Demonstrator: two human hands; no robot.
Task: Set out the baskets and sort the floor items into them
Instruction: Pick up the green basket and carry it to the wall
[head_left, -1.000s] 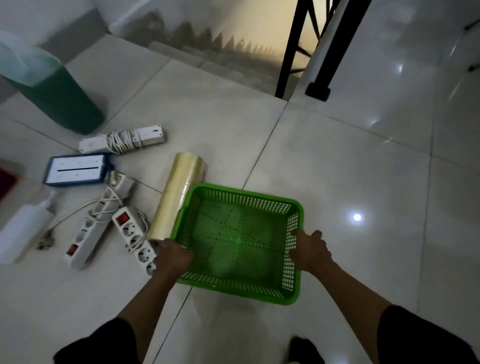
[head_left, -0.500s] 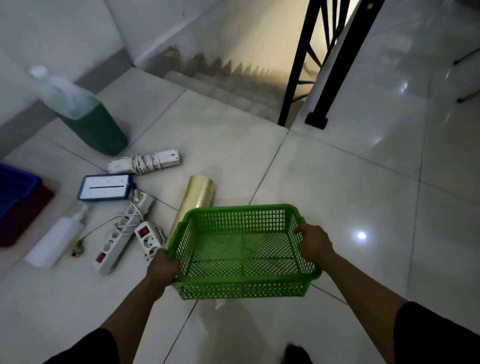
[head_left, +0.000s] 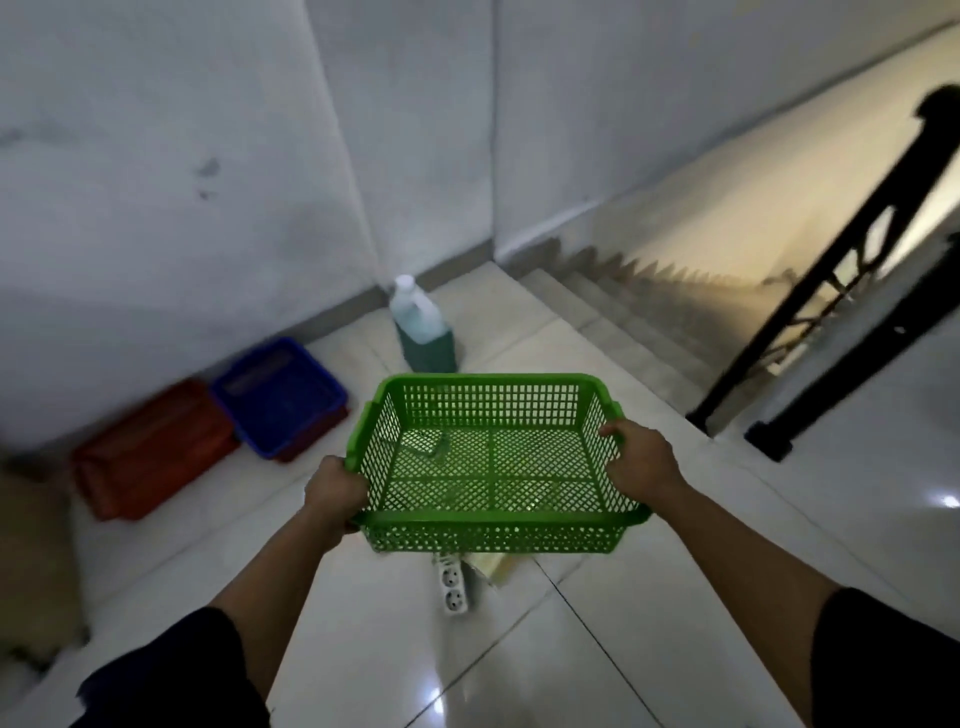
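Clearly the fingers (head_left: 613, 430) of the right hand (head_left: 641, 457) are curling over the right rim of the green basket (head_left: 493, 462), and the left hand (head_left: 335, 486) is clamping its fingers around the left rim, so both hands are gripping the basket and carrying it in the air above the floor (head_left: 597, 649). It is riding level and looks empty; the shapes showing through its mesh seem to be things lying underneath.

Just below the basket's near edge, a white power strip (head_left: 453, 584) and the end of a yellowish roll (head_left: 491, 569) are peeking out on the floor. Beyond the basket's far rim a bottle of green liquid (head_left: 422, 332) is standing upright near the wall. Left of the basket, well apart from it, a blue basket (head_left: 278, 395) and a red basket (head_left: 150, 447) are sitting side by side against the wall.

Judging by this, the setting-out step is in hand: no item is sorted yet, and this basket is not yet placed. The next move is probably calling for lowering it flat onto bare floor, clear of the strip and roll beneath and within reach of the items, then letting go with both hands.
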